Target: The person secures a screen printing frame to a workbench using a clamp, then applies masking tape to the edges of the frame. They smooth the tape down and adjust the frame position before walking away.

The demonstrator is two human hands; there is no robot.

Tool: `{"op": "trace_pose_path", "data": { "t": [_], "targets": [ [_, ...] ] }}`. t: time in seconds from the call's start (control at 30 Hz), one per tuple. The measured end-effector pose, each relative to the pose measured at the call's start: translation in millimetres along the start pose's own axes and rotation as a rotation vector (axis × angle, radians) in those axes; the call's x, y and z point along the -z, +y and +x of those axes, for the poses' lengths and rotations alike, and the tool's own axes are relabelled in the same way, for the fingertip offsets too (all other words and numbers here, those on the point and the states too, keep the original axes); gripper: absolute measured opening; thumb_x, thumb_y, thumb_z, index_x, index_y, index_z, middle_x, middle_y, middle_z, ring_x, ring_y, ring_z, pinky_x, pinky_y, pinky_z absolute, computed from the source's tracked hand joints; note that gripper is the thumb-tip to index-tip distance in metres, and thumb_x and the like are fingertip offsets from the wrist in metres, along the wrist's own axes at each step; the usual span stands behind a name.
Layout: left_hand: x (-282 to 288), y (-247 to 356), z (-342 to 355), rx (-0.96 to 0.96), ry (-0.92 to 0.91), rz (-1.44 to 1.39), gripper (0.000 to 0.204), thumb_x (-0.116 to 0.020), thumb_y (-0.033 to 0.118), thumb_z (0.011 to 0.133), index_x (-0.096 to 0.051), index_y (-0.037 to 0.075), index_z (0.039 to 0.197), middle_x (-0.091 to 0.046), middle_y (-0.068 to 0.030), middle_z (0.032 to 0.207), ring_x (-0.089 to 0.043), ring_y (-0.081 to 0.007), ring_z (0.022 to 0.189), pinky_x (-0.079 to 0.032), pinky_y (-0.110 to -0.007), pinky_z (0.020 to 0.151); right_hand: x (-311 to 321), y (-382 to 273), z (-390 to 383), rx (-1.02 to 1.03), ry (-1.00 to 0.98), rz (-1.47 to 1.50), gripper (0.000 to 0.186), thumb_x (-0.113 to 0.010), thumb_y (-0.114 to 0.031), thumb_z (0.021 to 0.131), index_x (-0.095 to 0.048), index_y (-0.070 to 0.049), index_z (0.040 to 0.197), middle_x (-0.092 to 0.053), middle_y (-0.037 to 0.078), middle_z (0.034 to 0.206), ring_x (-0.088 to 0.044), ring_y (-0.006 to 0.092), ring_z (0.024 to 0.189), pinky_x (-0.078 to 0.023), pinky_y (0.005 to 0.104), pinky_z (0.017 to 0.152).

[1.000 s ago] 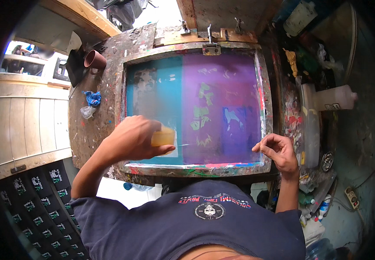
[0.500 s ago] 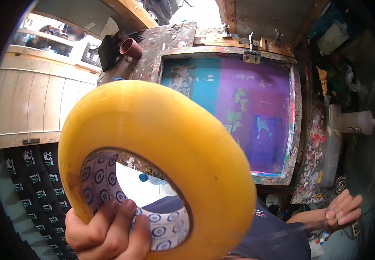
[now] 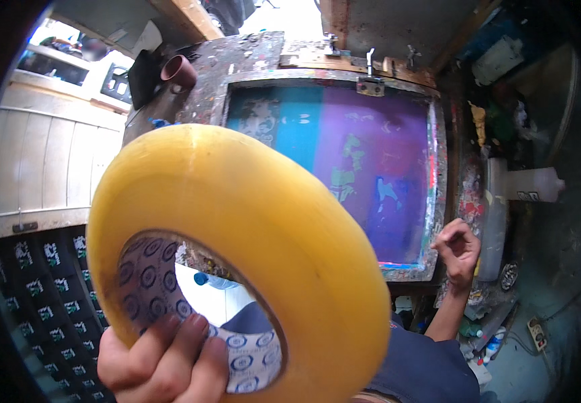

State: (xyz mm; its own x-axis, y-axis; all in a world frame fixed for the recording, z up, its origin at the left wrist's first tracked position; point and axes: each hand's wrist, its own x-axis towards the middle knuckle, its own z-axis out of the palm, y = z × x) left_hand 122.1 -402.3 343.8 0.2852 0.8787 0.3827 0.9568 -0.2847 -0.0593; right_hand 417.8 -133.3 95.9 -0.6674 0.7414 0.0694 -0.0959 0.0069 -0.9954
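A big roll of yellow tape (image 3: 236, 188) fills the near left, tilted up close. My left hand (image 3: 162, 359) grips its rim, with fingers hooked into the printed cardboard core (image 3: 149, 269). Over by the right edge of the screen-printing frame (image 3: 438, 181), my right hand (image 3: 460, 252) is raised with its fingers curled in toward the thumb. Whatever that pinch may hold is too small to make out. Within the frame lies a mesh (image 3: 371, 161) in teal and purple, with lighter printed marks; the roll covers its lower left corner.
Metal clamps (image 3: 371, 84) hold the frame's far edge. A reddish-brown cup (image 3: 178, 70) stands at the back left. On the right lie a translucent bottle (image 3: 532, 185) and a paint-spattered ledge. Black cloth with repeated prints (image 3: 48, 295) hangs at left; a power socket (image 3: 537, 334) is at lower right.
My right hand has moved up and left, from the lower right to beside the printing frame. My left hand still holds the roll in nearly the same place. The background has shifted slightly left.
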Motion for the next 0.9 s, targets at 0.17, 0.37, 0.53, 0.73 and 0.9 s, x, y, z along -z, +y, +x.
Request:
{"op": "trace_pose_path", "data": {
  "t": [0.17, 0.37, 0.53, 0.73, 0.9],
  "targets": [
    [-153.7, -57.2, -11.9, 0.203, 0.274, 0.012, 0.043, -0.085, 0.032, 0.078, -0.074, 0.009, 0.113, -0.067, -0.0068, 0.077, -0.065, -0.0194, 0.065, -0.053, -0.034, 0.066, 26.4, -34.8, 2.3, 0.02, 0.159, -0.558, 0.02, -0.077, 0.006, 0.083, -0.062, -0.001, 0.093, -0.06, 0.004, 0.092, -0.058, 0.0108, 0.082, -0.047, 0.0252, 0.073],
    [-332.9, -155.8, -24.7, 0.418, 0.272, 0.18, 0.03, -0.082, 0.023, 0.084, -0.073, 0.007, 0.109, -0.07, -0.0096, 0.079, -0.07, -0.0256, 0.068, -0.056, -0.036, 0.066, 39.6, -81.5, -1.0, 0.172, 0.267, -0.833, 0.02, -0.076, 0.008, 0.082, -0.062, 0.001, 0.095, -0.059, 0.006, 0.096, -0.057, 0.0116, 0.081, -0.049, 0.0254, 0.073],
    [-370.7, -156.7, -36.6, 0.471, 0.298, 0.237, 0.036, -0.08, 0.028, 0.087, -0.068, 0.007, 0.114, -0.07, -0.0096, 0.079, -0.068, -0.026, 0.068, -0.055, -0.036, 0.068, 54.2, -96.0, -10.1, 0.269, 0.38, -0.795, 0.021, -0.074, 0.011, 0.084, -0.062, 0.001, 0.098, -0.058, 0.007, 0.1, -0.056, 0.0113, 0.085, -0.049, 0.0251, 0.076],
    [-382.1, -57.4, 24.4, 0.432, 0.122, -0.124, 0.044, -0.069, 0.028, 0.094, -0.061, 0.006, 0.132, -0.058, -0.0182, 0.134, -0.054, -0.036, 0.126, -0.044, -0.053, 0.103, 74.1, -89.0, -11.5, 0.341, 0.455, -0.725, 0.023, -0.073, 0.011, 0.086, -0.06, 0.001, 0.102, -0.057, 0.007, 0.103, -0.056, 0.0111, 0.087, -0.049, 0.0245, 0.079],
    [-443.5, 22.5, 94.9, 0.307, -0.071, -0.406, 0.064, -0.048, 0.042, 0.103, -0.044, -0.002, 0.149, -0.036, -0.0214, 0.16, -0.027, -0.0344, 0.153, -0.022, -0.051, 0.125, 89.8, -88.4, -23.4, 0.352, 0.505, -0.691, 0.021, -0.069, 0.014, 0.087, -0.059, 0.002, 0.102, -0.056, 0.008, 0.104, -0.058, 0.012, 0.085, -0.051, 0.0254, 0.077]
  ]
}}
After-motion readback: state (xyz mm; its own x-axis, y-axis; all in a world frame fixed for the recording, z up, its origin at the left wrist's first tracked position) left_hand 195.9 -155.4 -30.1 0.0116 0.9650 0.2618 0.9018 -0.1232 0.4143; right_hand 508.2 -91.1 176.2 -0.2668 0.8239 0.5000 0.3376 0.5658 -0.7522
